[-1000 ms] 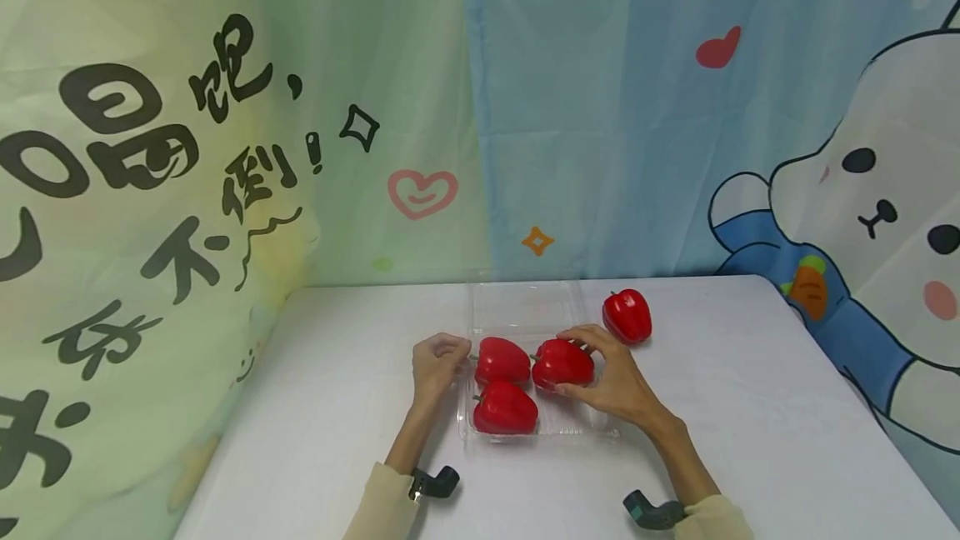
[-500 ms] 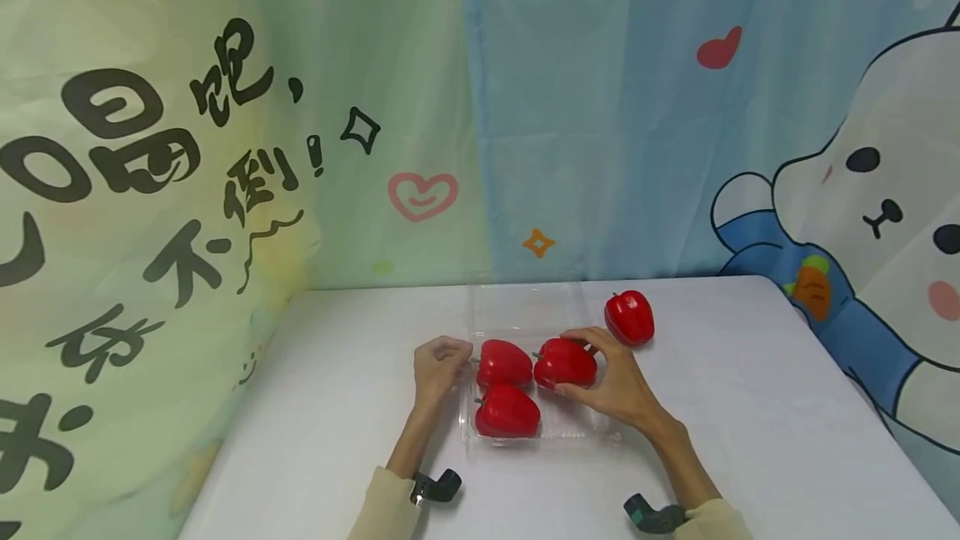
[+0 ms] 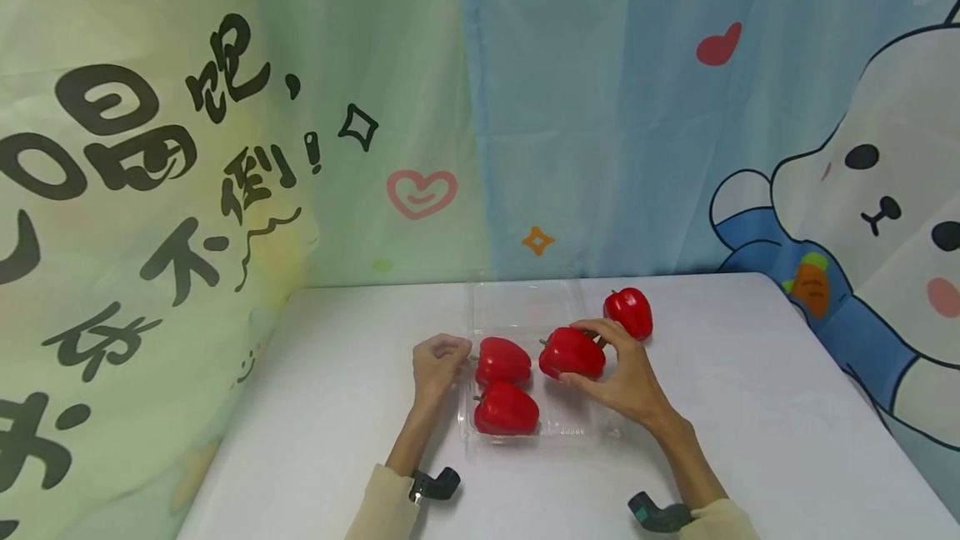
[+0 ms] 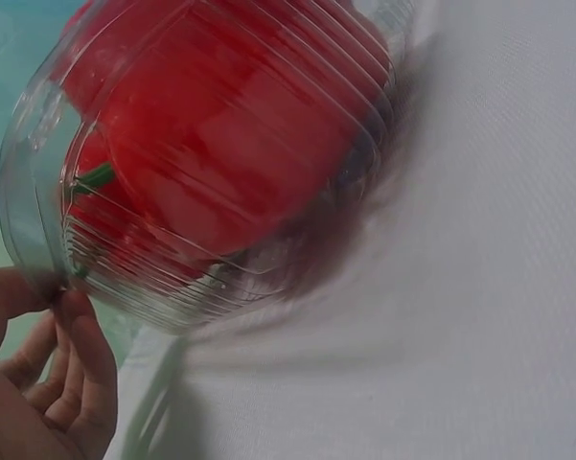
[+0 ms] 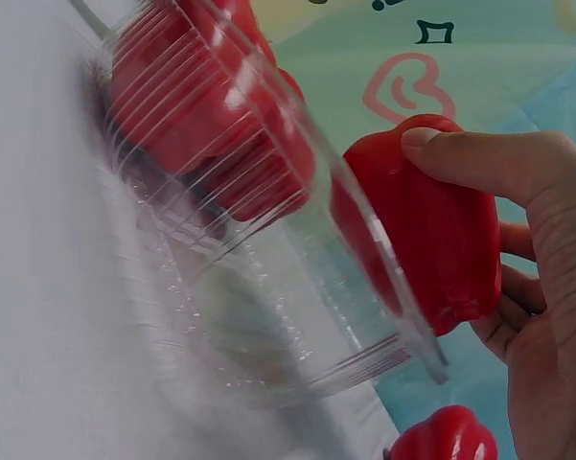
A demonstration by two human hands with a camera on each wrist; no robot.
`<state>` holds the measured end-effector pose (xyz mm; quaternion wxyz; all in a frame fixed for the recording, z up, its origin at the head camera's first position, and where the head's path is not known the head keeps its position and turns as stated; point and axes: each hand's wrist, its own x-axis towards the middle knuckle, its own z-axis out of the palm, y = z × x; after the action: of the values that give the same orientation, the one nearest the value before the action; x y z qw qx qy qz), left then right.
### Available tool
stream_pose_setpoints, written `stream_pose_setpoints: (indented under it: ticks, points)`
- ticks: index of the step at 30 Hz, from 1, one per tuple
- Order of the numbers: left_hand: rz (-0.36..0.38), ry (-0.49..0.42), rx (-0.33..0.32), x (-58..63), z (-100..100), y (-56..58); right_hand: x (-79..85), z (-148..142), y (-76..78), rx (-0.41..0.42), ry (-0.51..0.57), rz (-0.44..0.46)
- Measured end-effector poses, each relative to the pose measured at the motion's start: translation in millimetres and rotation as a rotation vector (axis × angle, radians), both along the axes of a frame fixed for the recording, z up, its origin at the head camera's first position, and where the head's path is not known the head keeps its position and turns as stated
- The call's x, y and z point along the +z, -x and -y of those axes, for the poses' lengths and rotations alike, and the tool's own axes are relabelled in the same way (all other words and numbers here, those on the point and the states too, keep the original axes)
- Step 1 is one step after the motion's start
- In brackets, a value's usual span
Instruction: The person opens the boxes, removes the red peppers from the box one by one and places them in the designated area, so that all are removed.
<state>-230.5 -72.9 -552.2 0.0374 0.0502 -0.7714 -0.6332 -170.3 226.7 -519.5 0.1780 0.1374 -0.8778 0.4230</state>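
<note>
A clear plastic clamshell box lies on the table with its lid folded back. Inside its left half are two red bell peppers, a rear one and a front one. My left hand pinches the box's left rim between thumb and fingertips, as the left wrist view shows. Another red bell pepper is gripped by my right hand, thumb on the near side, fingers behind. In the right wrist view this pepper is up at rim height, partly seen through the box wall.
One more red bell pepper rests on the white table, behind and to the right of the box. A printed curtain hangs along the table's back edge. Both wrists carry dark camera mounts.
My right hand has raised its bell pepper slightly, moving it up and to the right, away from the rear pepper in the box. The left hand stays at the rim.
</note>
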Motion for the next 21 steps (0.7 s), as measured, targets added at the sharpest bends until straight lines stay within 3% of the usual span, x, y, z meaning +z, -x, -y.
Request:
stream_pose_setpoints:
  ticks: [21]
  points:
    - [0.0,-0.016,-0.006,1.6,-1,-1.5,4.1,-37,-15.4,-0.124,0.002,-0.051]
